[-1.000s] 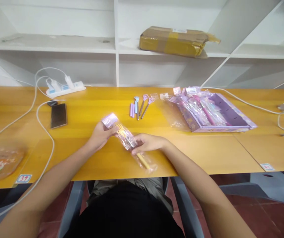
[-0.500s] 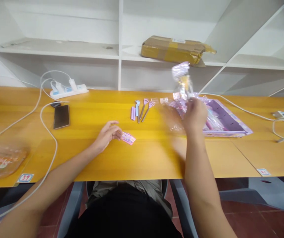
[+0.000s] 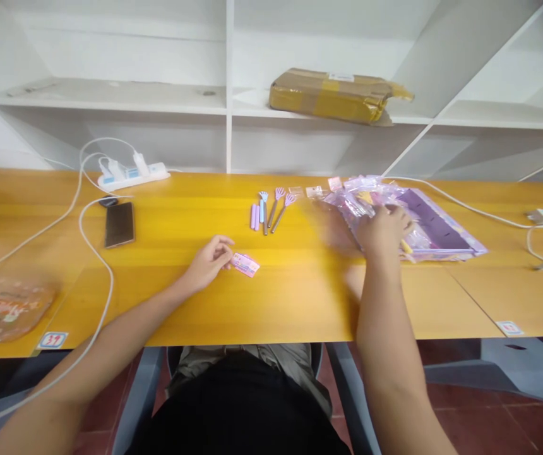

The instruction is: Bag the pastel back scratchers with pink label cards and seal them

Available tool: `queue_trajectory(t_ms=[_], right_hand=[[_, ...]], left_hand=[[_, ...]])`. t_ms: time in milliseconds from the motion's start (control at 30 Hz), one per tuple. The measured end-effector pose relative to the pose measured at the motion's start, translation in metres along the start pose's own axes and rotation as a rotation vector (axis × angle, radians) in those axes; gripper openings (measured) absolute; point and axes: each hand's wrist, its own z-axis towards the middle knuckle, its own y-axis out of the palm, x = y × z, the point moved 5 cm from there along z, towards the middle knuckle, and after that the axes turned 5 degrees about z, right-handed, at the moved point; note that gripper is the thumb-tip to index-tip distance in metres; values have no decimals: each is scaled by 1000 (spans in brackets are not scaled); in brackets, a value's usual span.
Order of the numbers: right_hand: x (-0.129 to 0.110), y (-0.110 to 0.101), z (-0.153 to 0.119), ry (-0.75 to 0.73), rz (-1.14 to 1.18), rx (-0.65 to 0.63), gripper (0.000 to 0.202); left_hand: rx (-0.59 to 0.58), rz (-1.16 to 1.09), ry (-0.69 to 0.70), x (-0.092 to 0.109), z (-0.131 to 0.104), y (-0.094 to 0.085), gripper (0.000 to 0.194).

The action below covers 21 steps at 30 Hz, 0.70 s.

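Observation:
My left hand (image 3: 211,262) rests low over the table, thumb and fingers pinched at the left end of a small pink printed card (image 3: 246,265). My right hand (image 3: 385,229) reaches over a shallow purple tray (image 3: 446,215), its fingers spread above clear plastic packets (image 3: 354,205) with coloured pieces inside. A yellow piece (image 3: 406,247) shows just below those fingers. Between the hands, further back, lie two claw-headed sticks with lilac heads (image 3: 283,212), one with a light blue head (image 3: 264,212), and short lilac tubes (image 3: 254,217) beside a blue one.
A white power strip (image 3: 134,177) with plugs and a dark phone (image 3: 119,224) are at the left. A white cable (image 3: 105,272) loops past my left arm. An orange-printed clear bag (image 3: 9,306) lies far left. A taped cardboard box (image 3: 333,95) sits on the white shelf.
My right hand has come down to the tray and no longer holds the raised clear packet, which now lies among the others. My left hand stays by the card, fingers more closed.

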Motion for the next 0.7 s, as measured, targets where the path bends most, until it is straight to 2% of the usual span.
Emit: queue_trajectory(t_ms=[67,100,167,233,300,367,467,567,633,700], right_hand=[[-31,1,-7,-116,176,-11,43],[-51,5,-13,-215,294,-80,43],[-92,16,-31,-449,508,-318,45],[-123,29,-52,-618,614,-546,45],[-141,37,-68,-708,622,-664,42],[-149,41,-73,-709,593,-689,38],[-147,41,-69,-555,509,-660,39],[-144,36,-66,-431,425,-660,38],[-148,32,-68,-433,399,-698,38],[-150,29,-70,-429,372,-725,37]], left_hand=[[-16,128,58,-1,-1,1,23],[-28,186,81,0,-1,2,20],[-44,296,129,1,-2,3,16],[-35,385,170,4,-2,4,14],[-12,446,189,6,0,4,14],[8,509,186,9,6,5,14],[-27,670,206,15,28,11,16],[-36,868,252,21,70,12,21],[-8,927,243,22,104,9,26],[-33,967,216,18,135,7,30]])
